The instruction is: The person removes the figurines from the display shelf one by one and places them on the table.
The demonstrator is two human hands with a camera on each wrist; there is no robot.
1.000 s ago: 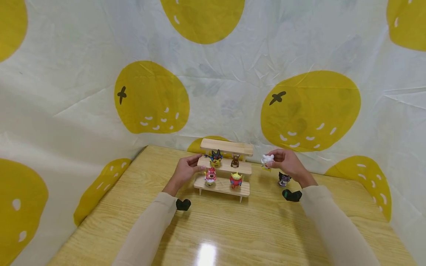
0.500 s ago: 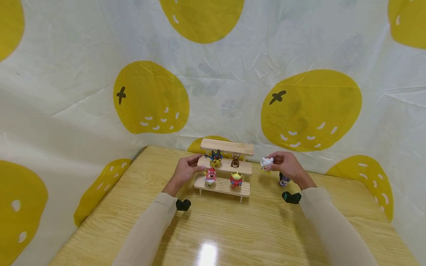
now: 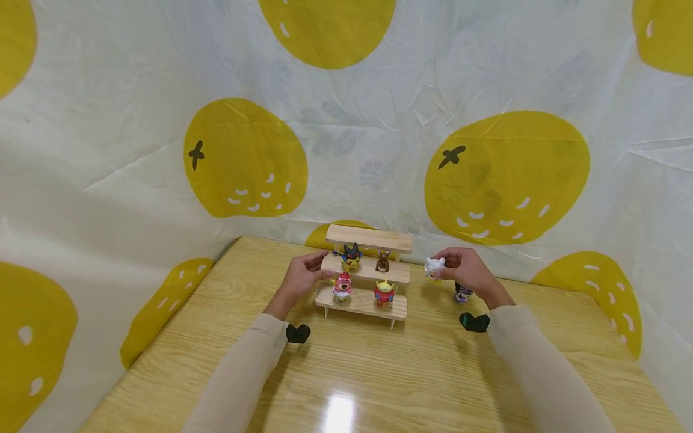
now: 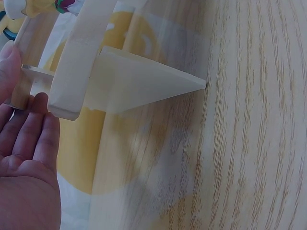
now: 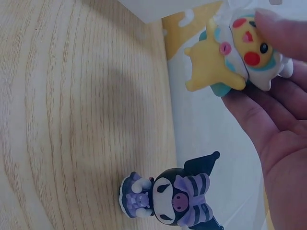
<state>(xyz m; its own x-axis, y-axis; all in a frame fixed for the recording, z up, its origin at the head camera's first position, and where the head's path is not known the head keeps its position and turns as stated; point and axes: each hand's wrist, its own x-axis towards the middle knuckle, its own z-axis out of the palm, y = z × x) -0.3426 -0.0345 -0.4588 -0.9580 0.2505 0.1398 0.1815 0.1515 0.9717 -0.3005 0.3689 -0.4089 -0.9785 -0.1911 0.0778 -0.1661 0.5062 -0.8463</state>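
A three-tier wooden display stand [image 3: 361, 307] stands toward the back of the table. At its left end my left hand [image 3: 299, 279] grips the middle tier, thumb in front and fingers behind; the left wrist view shows the tier's end [image 4: 21, 96] between them. Right of the stand my right hand [image 3: 468, 270] holds a small yellow figurine [image 5: 211, 69] with red cheeks and a white hood [image 3: 435, 263], pinched between thumb and fingers above the table. A black-and-purple figurine [image 5: 168, 199] with pointed ears stands on the table below that hand.
Dark-eared [image 3: 352, 257] and brown [image 3: 382, 261] figurines stand on the middle tier. Pink [image 3: 342, 287] and red-suited [image 3: 384, 293] ones occupy the bottom tier. A white cloth [image 3: 368, 150] with yellow fruit prints hangs behind the wooden table [image 3: 379, 373].
My right hand has lowered slightly with the yellow figurine, now partly covering the black-and-purple figurine in the head view. The left hand and the stand keep their places.
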